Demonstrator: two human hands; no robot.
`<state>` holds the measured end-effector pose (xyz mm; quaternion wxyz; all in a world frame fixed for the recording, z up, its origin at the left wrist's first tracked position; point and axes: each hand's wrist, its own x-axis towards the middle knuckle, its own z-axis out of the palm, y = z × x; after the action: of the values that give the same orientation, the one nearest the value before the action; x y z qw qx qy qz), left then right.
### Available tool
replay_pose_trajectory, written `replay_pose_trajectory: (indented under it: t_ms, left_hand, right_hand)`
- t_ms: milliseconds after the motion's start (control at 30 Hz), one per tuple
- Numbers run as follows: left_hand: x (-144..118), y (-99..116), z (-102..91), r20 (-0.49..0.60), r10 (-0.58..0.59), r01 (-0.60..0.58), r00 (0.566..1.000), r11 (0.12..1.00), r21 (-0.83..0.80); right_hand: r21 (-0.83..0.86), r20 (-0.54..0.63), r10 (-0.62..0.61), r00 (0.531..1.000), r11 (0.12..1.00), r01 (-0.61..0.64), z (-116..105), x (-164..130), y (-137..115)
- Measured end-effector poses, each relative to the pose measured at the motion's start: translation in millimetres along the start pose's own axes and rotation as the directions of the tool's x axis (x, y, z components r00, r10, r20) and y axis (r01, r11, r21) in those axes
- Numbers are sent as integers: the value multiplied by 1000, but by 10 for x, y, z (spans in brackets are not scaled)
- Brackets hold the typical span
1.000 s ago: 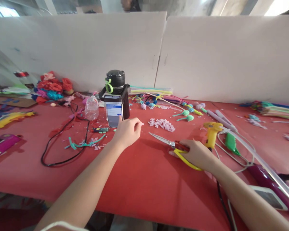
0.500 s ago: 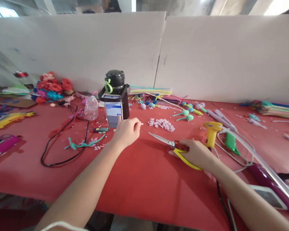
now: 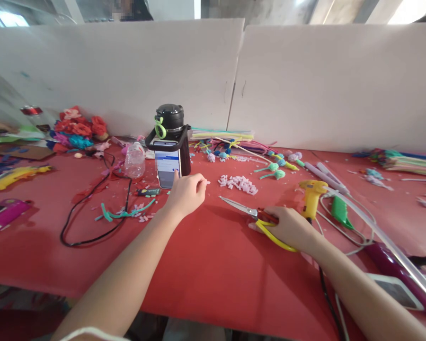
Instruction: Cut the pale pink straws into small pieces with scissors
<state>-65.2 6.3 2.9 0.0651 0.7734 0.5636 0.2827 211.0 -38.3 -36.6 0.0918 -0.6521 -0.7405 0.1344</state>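
Observation:
My left hand (image 3: 188, 194) is curled in front of the phone (image 3: 167, 163), one finger stretched up at its screen; whether the fingertip touches the glass I cannot tell. A short pale pink piece (image 3: 208, 183), like a cut bit of pipe cleaner, pokes out from its closed fingers. My right hand (image 3: 287, 225) is wrapped round the handles of the scissors (image 3: 246, 208), one handle yellow and one red. The blades are closed and point left, toward the heap of pink pieces (image 3: 238, 183). The phone leans upright against a black bottle in a holder (image 3: 184, 154).
A yellow glue gun (image 3: 312, 194) stands right of my right hand, its cable near a green piece (image 3: 341, 210). A clear bottle (image 3: 135, 160) and a looped black cord (image 3: 67, 222) lie left. Pipe cleaners (image 3: 227, 134) line the white partition (image 3: 128, 71).
Both my hands have stayed almost still. Beyond the partition, a person has shifted left. Part of another person's arm has come into view at the far left.

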Motion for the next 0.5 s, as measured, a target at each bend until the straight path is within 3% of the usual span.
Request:
replay_pose_trajectory:
  t_ms: [333,500]
  left_hand:
    - [-5,4,6,4,9,-9,1000,1000,8]
    - [-58,75,-3,-68,117,-123,991,987,-103]
  right_hand:
    - [3,-2,3,1000,1000,-2,-13,-6,-11]
    - [8,-27,-12,1000,1000,12,-2,-3,4]
